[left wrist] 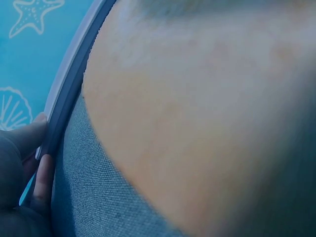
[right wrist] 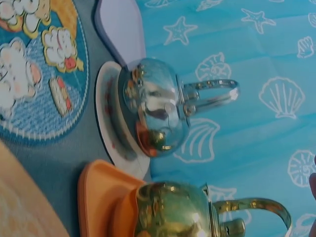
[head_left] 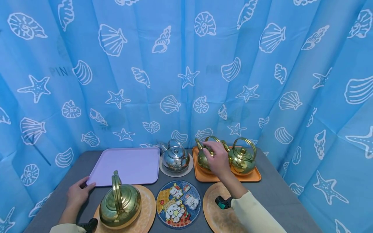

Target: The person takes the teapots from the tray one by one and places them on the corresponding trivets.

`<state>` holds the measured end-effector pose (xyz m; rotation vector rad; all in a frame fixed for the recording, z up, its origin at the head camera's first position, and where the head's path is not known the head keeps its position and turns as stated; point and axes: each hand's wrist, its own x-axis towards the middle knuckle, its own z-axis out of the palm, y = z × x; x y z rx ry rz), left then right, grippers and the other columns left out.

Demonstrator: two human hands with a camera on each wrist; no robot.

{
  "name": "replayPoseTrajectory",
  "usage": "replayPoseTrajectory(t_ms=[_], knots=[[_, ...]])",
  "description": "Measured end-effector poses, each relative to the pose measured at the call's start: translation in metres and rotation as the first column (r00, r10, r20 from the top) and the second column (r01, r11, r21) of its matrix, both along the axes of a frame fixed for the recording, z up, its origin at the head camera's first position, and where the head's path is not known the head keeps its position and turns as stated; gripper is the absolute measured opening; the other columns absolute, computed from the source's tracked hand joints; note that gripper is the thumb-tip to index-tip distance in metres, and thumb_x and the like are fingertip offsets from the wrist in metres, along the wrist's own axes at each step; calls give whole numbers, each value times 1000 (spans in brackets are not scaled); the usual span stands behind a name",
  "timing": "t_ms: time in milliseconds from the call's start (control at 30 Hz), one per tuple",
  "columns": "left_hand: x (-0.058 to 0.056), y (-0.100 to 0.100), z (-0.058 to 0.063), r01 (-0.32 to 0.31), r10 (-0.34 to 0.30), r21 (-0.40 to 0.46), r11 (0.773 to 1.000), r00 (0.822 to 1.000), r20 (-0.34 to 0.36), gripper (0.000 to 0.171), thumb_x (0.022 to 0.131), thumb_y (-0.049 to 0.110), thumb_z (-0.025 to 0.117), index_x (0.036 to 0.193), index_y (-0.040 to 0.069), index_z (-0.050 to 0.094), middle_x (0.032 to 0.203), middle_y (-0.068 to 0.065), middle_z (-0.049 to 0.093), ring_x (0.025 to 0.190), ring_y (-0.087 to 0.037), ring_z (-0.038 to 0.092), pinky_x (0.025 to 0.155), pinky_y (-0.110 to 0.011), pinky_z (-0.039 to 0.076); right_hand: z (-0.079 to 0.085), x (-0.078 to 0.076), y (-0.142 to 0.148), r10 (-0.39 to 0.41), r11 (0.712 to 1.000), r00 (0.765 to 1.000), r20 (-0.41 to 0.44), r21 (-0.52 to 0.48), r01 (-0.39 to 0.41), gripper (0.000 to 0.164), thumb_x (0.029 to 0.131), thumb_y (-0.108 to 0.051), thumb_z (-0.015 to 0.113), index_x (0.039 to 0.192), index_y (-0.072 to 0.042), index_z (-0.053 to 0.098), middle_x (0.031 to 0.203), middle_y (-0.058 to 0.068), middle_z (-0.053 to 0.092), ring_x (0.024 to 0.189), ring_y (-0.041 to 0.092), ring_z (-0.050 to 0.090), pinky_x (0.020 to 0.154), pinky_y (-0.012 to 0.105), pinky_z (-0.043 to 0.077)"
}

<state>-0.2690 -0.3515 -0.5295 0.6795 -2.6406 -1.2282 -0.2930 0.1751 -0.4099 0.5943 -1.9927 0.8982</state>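
My left hand (head_left: 78, 194) pinches the near left corner of a lilac tray (head_left: 128, 165); in the left wrist view the thumb lies on the tray's rim (left wrist: 64, 91) with a finger beneath. At the back right, my right hand (head_left: 218, 160) is raised with bent, spread fingers, partly covering a gold teapot (head_left: 203, 161). In the right wrist view, only fingertips (right wrist: 314, 185) show, apart from that teapot's handle (right wrist: 256, 203). Beside it stands a second gold teapot (head_left: 243, 161); both are on an orange tray (head_left: 254, 176).
A silver teapot (head_left: 175, 160) sits on a pale round mat (head_left: 163, 170) between the trays. Near the left arm, another gold teapot (head_left: 125, 207) stands on a round tan mat (head_left: 148, 207). A cartoon mat (head_left: 178, 205) and another tan mat (head_left: 212, 207) lie in front. Blue curtain (head_left: 186, 81) hangs behind.
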Motion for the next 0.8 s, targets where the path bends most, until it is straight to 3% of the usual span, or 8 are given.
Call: replayPoseTrajectory(t_ms=[267, 567, 800], knots=[[0, 0, -1, 4, -4, -5, 1000, 1000, 1, 66, 97, 31, 62, 145, -5, 35, 146, -36, 28, 134, -54, 22, 106, -66, 21, -4, 2, 22, 3, 1000, 991, -135, -17, -6, 26, 80, 5, 72, 106, -3, 71, 105, 13, 70, 97, 31, 61, 86, 44, 46], [1, 0, 2, 19, -19, 2, 1000, 1000, 3, 65, 97, 29, 62, 145, -6, 35, 146, -37, 28, 134, -55, 22, 106, -66, 21, -18, 14, 43, -60, 998, 996, -60, -21, 59, 27, 79, 5, 74, 105, -2, 71, 107, 13, 68, 100, 30, 58, 85, 45, 45], [2, 0, 3, 16, -16, 2, 1000, 1000, 11, 66, 96, 31, 62, 145, -6, 35, 146, -36, 27, 135, -54, 21, 106, -66, 20, -26, 24, 60, -111, 993, 992, -67, -40, 108, 27, 78, 5, 74, 104, 0, 71, 110, 15, 67, 102, 34, 56, 87, 45, 43]])
